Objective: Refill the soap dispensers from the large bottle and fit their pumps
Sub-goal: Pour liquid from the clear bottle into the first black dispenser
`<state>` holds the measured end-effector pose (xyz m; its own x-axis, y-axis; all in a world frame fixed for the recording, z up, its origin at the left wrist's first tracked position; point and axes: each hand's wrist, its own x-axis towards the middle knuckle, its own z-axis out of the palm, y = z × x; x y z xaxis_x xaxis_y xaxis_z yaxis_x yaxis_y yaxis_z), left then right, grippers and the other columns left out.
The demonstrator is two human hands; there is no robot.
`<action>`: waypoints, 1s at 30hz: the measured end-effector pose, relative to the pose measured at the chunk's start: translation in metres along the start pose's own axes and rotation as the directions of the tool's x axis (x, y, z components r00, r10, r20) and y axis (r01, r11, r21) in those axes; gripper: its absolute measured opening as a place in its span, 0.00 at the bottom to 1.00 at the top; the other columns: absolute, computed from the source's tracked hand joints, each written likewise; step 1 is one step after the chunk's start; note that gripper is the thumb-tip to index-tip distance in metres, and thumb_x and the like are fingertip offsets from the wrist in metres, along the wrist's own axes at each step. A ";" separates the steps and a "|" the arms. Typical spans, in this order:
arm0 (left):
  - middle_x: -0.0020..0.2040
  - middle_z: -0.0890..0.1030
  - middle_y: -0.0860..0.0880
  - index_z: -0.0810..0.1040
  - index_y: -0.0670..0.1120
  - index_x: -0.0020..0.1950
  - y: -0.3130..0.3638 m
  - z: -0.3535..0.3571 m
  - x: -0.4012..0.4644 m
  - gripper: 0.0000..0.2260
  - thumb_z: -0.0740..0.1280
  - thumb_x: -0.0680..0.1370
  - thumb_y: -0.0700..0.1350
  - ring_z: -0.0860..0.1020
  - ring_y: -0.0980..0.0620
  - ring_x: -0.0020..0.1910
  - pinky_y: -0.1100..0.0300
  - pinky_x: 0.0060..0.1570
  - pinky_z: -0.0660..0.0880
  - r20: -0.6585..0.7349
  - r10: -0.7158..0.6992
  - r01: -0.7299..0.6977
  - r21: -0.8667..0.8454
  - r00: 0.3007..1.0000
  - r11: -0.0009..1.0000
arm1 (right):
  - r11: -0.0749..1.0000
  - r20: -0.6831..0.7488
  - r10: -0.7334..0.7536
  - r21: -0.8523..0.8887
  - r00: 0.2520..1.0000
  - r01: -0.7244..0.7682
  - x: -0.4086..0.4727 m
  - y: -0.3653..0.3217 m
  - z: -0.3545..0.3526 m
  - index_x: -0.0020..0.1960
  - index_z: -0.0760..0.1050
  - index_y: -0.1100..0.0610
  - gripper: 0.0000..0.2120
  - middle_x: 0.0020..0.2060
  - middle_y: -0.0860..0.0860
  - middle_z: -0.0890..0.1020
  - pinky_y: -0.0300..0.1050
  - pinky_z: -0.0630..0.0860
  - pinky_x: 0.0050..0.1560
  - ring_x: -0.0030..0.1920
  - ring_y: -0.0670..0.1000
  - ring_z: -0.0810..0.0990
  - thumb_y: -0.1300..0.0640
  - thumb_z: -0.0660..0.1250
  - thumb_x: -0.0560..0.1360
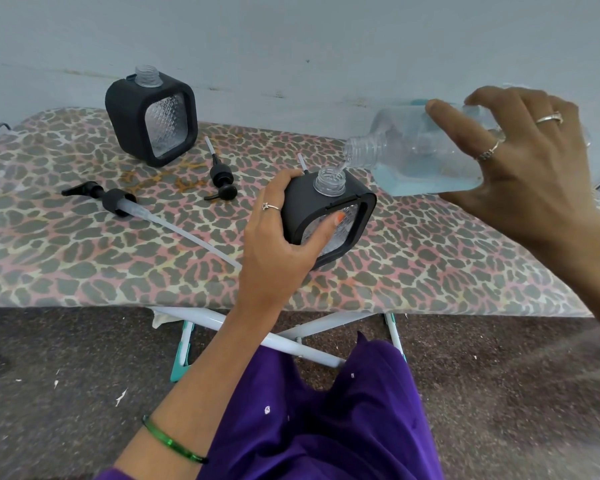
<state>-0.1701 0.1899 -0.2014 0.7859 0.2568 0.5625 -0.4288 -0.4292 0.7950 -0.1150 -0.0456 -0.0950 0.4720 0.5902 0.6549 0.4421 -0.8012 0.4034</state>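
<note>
Ironing board (84, 258) w/ leopard-print cover, pale blue wall (291, 39) behind, speckled brown floor (66, 358). No labels or writing I can read. Left hand (278, 237) wrapped round the near dispenser (329, 216); right hand (520, 157) grips the large bottle (416, 157) tipped over its neck, blue soap inside, prob a thin stream. 2nd dispenser (151, 117) at back left, two pumps (222, 183) lying btwn them.

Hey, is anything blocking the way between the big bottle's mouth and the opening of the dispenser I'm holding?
Nothing visible does. The large bottle, tilted in the right hand, has its mouth just above the open neck of the near dispenser, steadied by the left hand. Both small pumps lie off to the side.
</note>
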 end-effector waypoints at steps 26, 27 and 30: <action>0.59 0.78 0.46 0.70 0.42 0.68 0.001 -0.001 0.000 0.26 0.74 0.74 0.50 0.78 0.50 0.56 0.60 0.55 0.77 -0.002 0.004 -0.004 0.012 1.000 1.000 | 1.000 -0.011 0.003 -0.022 1.000 -0.003 -0.001 0.002 -0.003 0.71 0.64 0.49 0.27 0.58 0.62 0.76 0.60 0.69 0.52 0.55 0.65 0.75 0.45 0.68 0.76; 0.59 0.78 0.46 0.70 0.42 0.68 0.001 -0.001 -0.001 0.26 0.74 0.74 0.50 0.78 0.50 0.56 0.60 0.55 0.77 -0.003 0.005 -0.005 0.012 1.000 1.000 | 1.000 -0.011 0.002 -0.022 1.000 -0.003 -0.001 0.002 -0.004 0.70 0.64 0.49 0.27 0.58 0.62 0.76 0.60 0.69 0.52 0.55 0.65 0.75 0.44 0.68 0.76; 0.59 0.78 0.46 0.70 0.42 0.69 0.001 -0.001 -0.001 0.27 0.74 0.74 0.50 0.78 0.50 0.56 0.61 0.55 0.77 -0.005 0.010 -0.010 0.015 1.000 1.000 | 1.000 -0.013 0.003 -0.024 1.000 -0.004 0.000 0.002 -0.005 0.70 0.65 0.49 0.26 0.58 0.62 0.76 0.59 0.69 0.52 0.55 0.65 0.75 0.45 0.68 0.76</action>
<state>-0.1711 0.1900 -0.2010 0.7792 0.2565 0.5719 -0.4303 -0.4447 0.7856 -0.1178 -0.0480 -0.0913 0.4639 0.5861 0.6643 0.4217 -0.8055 0.4162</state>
